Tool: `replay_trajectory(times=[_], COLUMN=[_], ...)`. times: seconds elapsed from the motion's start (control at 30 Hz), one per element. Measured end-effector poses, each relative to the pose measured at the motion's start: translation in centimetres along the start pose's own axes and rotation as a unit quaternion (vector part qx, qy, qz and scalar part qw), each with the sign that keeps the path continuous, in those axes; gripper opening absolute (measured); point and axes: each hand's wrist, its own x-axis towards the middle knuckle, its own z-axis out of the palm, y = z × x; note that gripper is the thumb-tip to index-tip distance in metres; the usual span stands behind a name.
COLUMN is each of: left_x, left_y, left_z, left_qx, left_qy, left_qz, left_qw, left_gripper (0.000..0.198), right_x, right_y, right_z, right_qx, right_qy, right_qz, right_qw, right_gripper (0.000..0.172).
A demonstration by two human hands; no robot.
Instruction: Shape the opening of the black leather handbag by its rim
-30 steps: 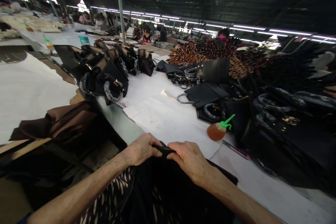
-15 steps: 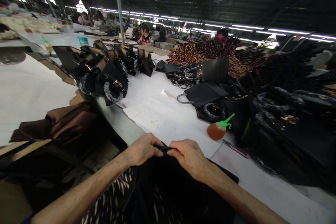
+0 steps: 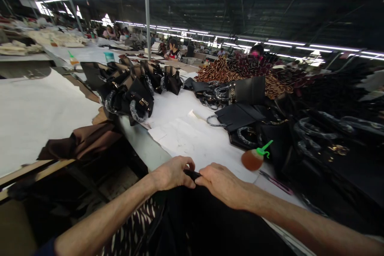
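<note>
My left hand (image 3: 172, 174) pinches the upper edge of a black bag (image 3: 216, 220) that lies over my lap, its index finger arched and thumb in front. Close beside it, my right hand (image 3: 225, 184) grips the same edge with curled fingers. The bag's full shape is lost in dark. To the right of my hands, on the white-covered table (image 3: 180, 128), stand a round squeeze bottle (image 3: 252, 160) of amber liquid with a green spout and a pair of pink-handled tweezers or snips (image 3: 276, 182).
Black handbags with wrapped handles stand at the left (image 3: 141, 100) and lie piled at the right (image 3: 336, 160). Brown cloth (image 3: 81, 142) hangs at the left table edge. Stacked brown pieces (image 3: 222, 70) are further back. Several people sit in the distance.
The view has shifted, so the table things appear further right and lower. My left fingers have loosened slightly and arch more over the edge; my right hand stays on the bag.
</note>
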Motion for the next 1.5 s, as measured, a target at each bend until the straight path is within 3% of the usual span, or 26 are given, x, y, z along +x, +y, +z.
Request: replay_trajectory(times=[0.13,0.23,0.37,0.5,0.7,1.0,1.5], left_x=[-1.6,-2.6,-2.4,-1.4,-0.9,-1.2,-0.9], left_y=[1.3,0.8,-1.3,-3.3,-3.7,-2.3,-1.1], left_z=[-0.3,-0.1,-1.3,-3.1,-1.8,-1.1,-0.5], left_qx=[0.036,-0.043,-0.167,-0.152,-0.164,0.018,0.125], left_qy=[0.018,0.03,-0.013,-0.064,-0.027,0.058,0.098], left_qz=[-0.027,-0.05,-0.005,0.04,0.035,0.06,0.073], left_qw=[0.999,0.997,0.986,0.986,0.985,0.996,0.985], left_gripper=[0.056,0.052,0.049,0.044,0.032,0.016,0.021], right_x=[0.1,0.1,0.3,1.0,1.7,1.6,1.3], right_y=[-1.2,-1.9,-2.5,-2.7,-1.2,-0.8,-1.0], right_z=[-1.5,-2.0,-2.0,-1.4,0.1,-0.1,0.3], right_qx=[0.018,0.018,-0.015,-0.055,-0.057,-0.047,-0.103], right_qy=[0.002,0.001,0.008,0.013,0.031,0.027,0.04], right_qz=[0.074,0.087,0.05,0.002,-0.003,0.019,0.028], right_qw=[0.997,0.996,0.999,0.998,0.998,0.998,0.994], right_gripper=[0.029,0.028,0.03,0.028,0.027,0.031,0.033])
